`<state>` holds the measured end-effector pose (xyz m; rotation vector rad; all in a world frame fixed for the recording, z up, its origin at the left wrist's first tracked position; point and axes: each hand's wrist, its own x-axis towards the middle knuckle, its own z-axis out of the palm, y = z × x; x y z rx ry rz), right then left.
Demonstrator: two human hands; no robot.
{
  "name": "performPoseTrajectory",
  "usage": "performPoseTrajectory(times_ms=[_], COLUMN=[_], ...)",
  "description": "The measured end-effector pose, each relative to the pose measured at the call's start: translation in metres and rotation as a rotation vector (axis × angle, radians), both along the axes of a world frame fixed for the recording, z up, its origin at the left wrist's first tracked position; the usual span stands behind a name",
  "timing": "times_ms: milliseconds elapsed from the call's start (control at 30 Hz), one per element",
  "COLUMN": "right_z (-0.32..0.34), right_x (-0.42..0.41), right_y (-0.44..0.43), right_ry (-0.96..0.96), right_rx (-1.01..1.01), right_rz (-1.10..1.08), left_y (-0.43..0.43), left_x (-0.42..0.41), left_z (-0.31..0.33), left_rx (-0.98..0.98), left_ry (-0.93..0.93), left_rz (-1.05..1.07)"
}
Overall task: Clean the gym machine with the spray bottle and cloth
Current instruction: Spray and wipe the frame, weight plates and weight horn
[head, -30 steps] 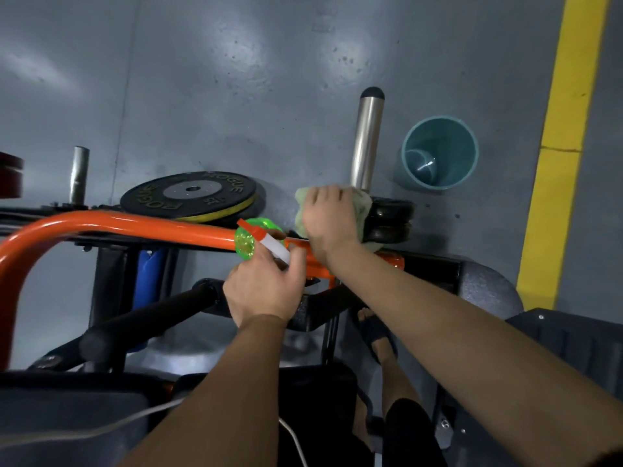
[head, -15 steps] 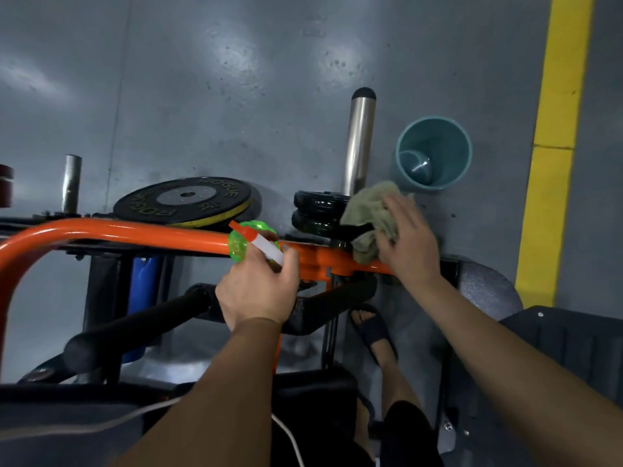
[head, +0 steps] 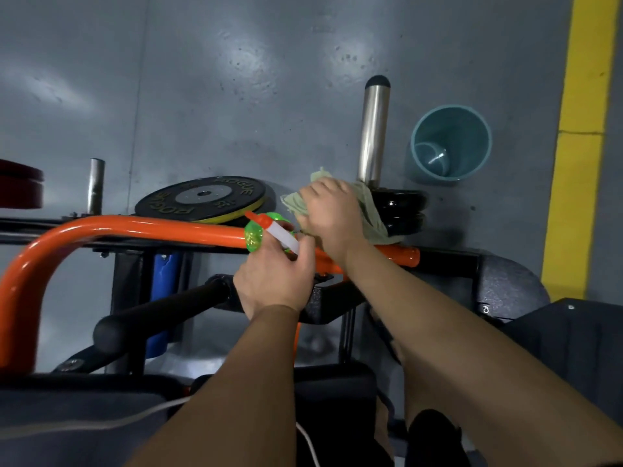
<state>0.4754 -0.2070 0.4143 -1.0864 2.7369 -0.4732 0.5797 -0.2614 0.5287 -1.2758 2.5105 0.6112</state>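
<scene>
Red plate [head: 18,187]: at 9 o'clock of the view, cut by the edge.
Orange bar [head: 118,229]: part of the gym machine, bends up from 8 o'clock and runs level toward 3 o'clock, passing under both hands.
Bumper plate [head: 202,200]: black, flat on the grey floor, at 12 o'clock of the bar's middle.
Spray bottle [head: 256,235]: green body with a white neck and orange nozzle, just over the bar at the view's centre, nozzle aimed at 10 o'clock.
Left hand [head: 273,281]: fingers curled tight round the bottle, at 5 o'clock of the nozzle.
Right hand [head: 332,210]: fingers bent over the cloth, gripping it and pressing down.
Cloth [head: 372,217]: pale green, bunched under the right hand, draped onto the bar and touching the small black plates [head: 404,210] at its 3 o'clock.
Steel sleeve [head: 372,136]: upright, at 12 o'clock of the cloth.
Teal bin [head: 451,143]: at 2 o'clock of the cloth, apart from the sleeve.
Yellow line [head: 580,146]: along the 3 o'clock edge.
</scene>
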Motion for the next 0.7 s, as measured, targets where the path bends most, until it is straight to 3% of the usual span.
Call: performPoseTrajectory(times_ms=[133, 300, 367, 433, 500, 567, 700], right_z=[-0.002, -0.014, -0.014, -0.012, -0.011, -0.007, 0.001], right_x=[0.001, -0.008, -0.014, -0.018, -0.021, -0.015, 0.002], right_y=[0.082, 0.146, 0.149, 0.145, 0.139, 0.139, 0.166], right_ry=[0.049, -0.526, -0.830, -1.073, -1.185, -1.202, -0.997], right_rx=[-0.220, -0.414, -0.662, -0.892, -0.983, -0.957, -0.502], right_rz=[-0.052, -0.775, -1.120, -1.302, -1.307, -1.155, -0.478], left_y=[-0.001, -0.002, -0.002, -0.002, -0.001, -0.002, -0.002], left_x=[0.000, 0.001, 0.000, 0.000, 0.001, 0.001, 0.000], left_z=[0.001, 0.002, 0.002, 0.001, 0.000, 0.000, 0.001], left_rx=[0.026, 0.029, 0.031, 0.039, 0.036, 0.035, 0.033], left_ry=[-0.016, -0.028, -0.022, -0.011, -0.012, -0.015, -0.003], left_rz=[0.008, 0.012, 0.021, 0.032, 0.030, 0.030, 0.030])
